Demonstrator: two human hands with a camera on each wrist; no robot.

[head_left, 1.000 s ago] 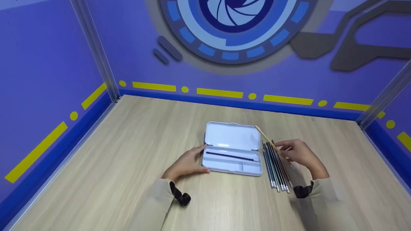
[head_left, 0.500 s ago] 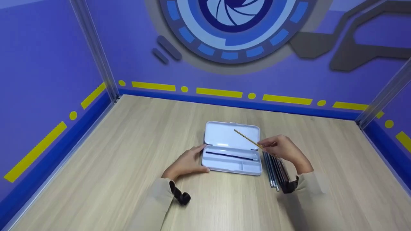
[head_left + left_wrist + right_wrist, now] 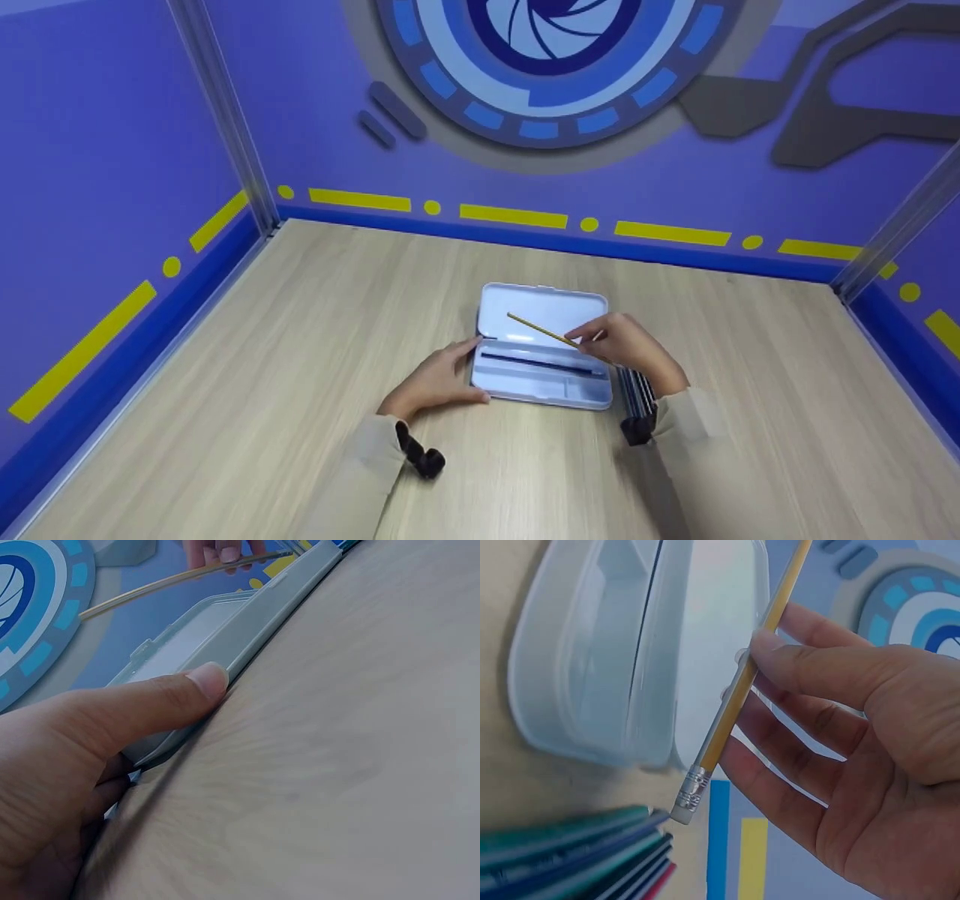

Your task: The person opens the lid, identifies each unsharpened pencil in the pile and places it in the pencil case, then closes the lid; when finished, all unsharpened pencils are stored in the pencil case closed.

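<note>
An open white pencil case (image 3: 517, 390) lies on the table with its lid (image 3: 525, 307) tipped back. One dark pencil (image 3: 536, 364) rests along its long compartment. My left hand (image 3: 435, 382) holds the case's left end, thumb (image 3: 172, 697) at the near edge and fingers toward the hinge side, partly hidden under the case in the left wrist view. Above the case, my right hand (image 3: 626, 345) pinches a yellow pencil (image 3: 739, 690) between thumb and fingers. Its white eraser end points down toward the near right in the right wrist view, clear of the compartments.
A bundle of dark pencils (image 3: 637, 394) lies right of the case, partly covered by the right wrist and its black camera strap (image 3: 639, 430). Blue printed panels (image 3: 525, 180) wall the wooden table at the back and sides.
My right hand has lifted the yellow pencil from beside the bundle and carried it left over the case, turning it flatter. The left hand has stayed on the case.
</note>
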